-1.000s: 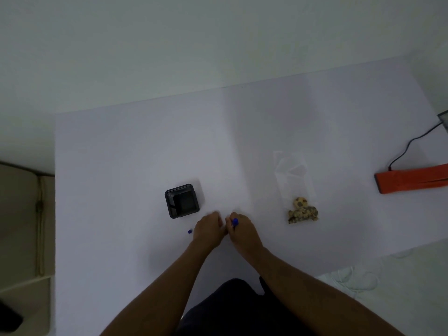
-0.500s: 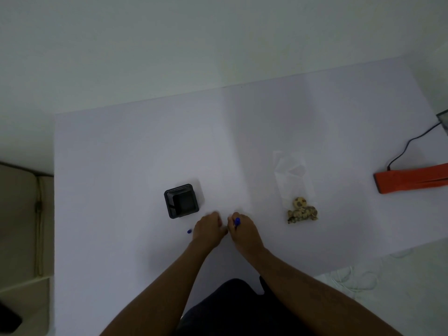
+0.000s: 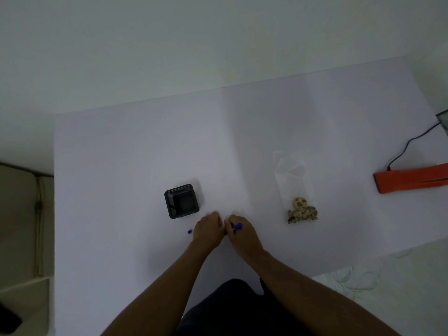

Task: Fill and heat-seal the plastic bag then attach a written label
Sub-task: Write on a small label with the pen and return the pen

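A clear plastic bag [image 3: 294, 180] lies flat on the white table [image 3: 121, 154], with brown speckled pieces [image 3: 301, 210] gathered at its near end. My right hand [image 3: 238, 232] grips a blue pen [image 3: 237, 226] near the table's front middle. My left hand [image 3: 208, 227] rests right beside it, fingers curled down on the table. Whatever lies under the two hands is hidden. A small blue pen cap [image 3: 189, 231] lies just left of my left hand. An orange heat sealer [image 3: 409, 178] lies at the right edge, with a black cord [image 3: 407, 146].
A black square tray [image 3: 181, 203] stands just beyond my left hand. A beige seat [image 3: 21, 226] is off the table's left edge. White cords [image 3: 351, 280] lie on the floor at the lower right.
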`<act>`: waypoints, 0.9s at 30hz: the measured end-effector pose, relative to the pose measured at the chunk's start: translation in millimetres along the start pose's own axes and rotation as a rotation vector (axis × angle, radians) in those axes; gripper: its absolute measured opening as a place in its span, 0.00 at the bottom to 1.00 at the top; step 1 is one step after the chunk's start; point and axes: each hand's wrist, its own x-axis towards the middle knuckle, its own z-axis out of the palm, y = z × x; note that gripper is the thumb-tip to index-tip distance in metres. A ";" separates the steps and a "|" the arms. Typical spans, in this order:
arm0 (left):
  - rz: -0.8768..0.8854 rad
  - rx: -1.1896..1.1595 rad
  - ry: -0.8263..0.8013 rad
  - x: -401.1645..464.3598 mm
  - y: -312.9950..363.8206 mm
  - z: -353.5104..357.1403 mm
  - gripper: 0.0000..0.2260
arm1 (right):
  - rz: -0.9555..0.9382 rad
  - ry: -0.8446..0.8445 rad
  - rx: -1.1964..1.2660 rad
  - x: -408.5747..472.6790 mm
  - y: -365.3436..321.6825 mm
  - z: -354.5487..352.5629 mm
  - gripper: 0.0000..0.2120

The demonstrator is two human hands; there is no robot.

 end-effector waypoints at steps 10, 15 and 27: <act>0.013 0.006 0.015 -0.5 1.0 -0.6 0.10 | 0.022 -0.005 0.019 1.8 -1.7 0.2 0.14; 0.014 -0.012 0.005 0.0 1.0 -0.5 0.11 | 0.030 0.025 0.029 2.5 -1.9 -0.2 0.15; 0.021 -0.015 -0.006 -0.5 1.2 -1.9 0.10 | 0.028 -0.013 -0.023 1.4 0.5 0.5 0.15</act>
